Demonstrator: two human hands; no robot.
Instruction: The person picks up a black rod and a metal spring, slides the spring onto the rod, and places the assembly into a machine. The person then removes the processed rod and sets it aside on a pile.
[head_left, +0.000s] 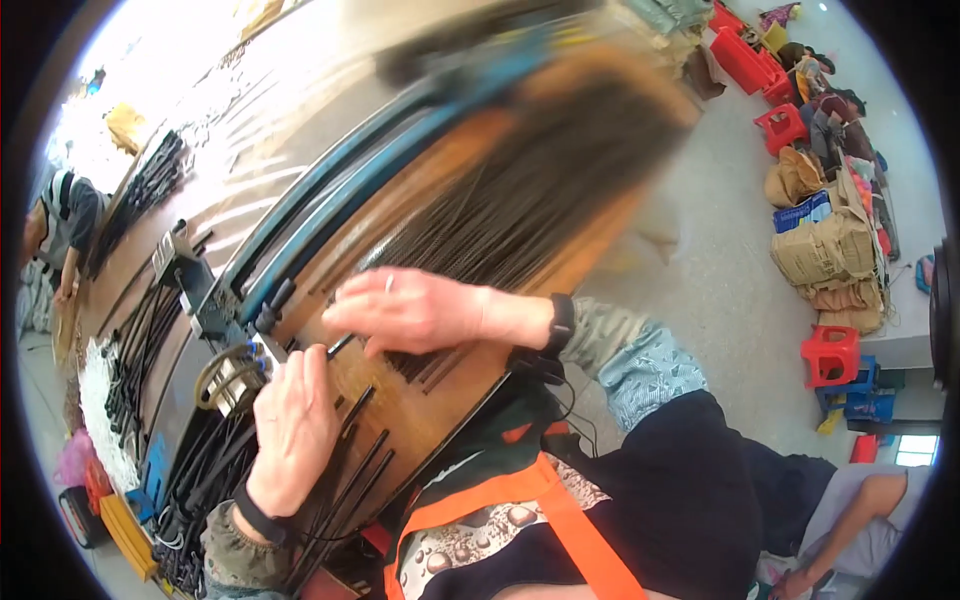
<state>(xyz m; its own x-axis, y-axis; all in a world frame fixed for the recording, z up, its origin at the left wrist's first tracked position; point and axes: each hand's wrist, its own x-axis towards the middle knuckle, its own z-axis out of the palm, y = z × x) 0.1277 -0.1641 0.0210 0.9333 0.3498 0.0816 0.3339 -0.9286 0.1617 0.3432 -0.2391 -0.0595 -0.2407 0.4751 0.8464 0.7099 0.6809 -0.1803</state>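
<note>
Fingers (312,380) on the left hand (292,432) and right hand (415,312) bend near a black stick (341,347); I can't tell if they pinch it.

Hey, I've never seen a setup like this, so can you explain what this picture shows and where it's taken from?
It comes from a wide camera worn on a person's head, looking down, so straight edges bend. There is no robot: the left hand and right hand are the person's own bare hands, close together beside a metal device. A short dark rod shows between them; how it is gripped is hard to tell. Many thin black rods lie side by side on the brown table.
</note>
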